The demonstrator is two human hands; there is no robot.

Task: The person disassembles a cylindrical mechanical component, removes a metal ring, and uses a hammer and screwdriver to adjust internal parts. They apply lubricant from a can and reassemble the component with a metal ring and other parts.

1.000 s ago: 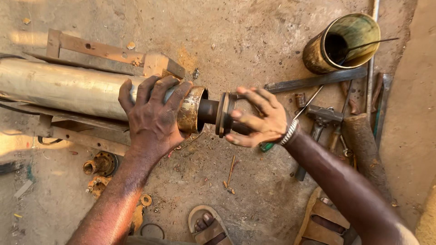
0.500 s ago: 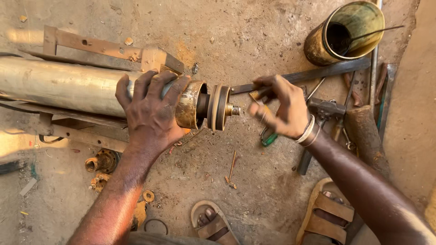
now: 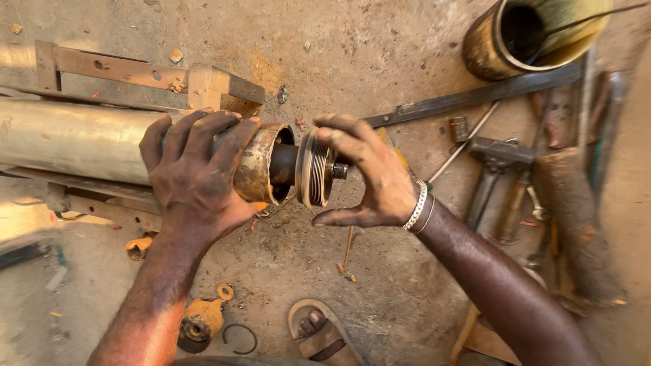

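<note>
Head view, right hand (image 3: 376, 183) back gripping grooved piston (image 3: 315, 169), earlier lifted away

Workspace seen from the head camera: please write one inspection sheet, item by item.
Surface: dusty dirt ground.
Job's things: metal cylinder lying flat; grooved piston disc on a rod at its open end.
Clutter: hammer, flat steel bar, yellow can, small yellow part, black ring.
Grippers: left hand wraps the cylinder end; right hand fingers on the disc.
Cables: nothing seen.
Surroundings: sandalled foot.
</note>
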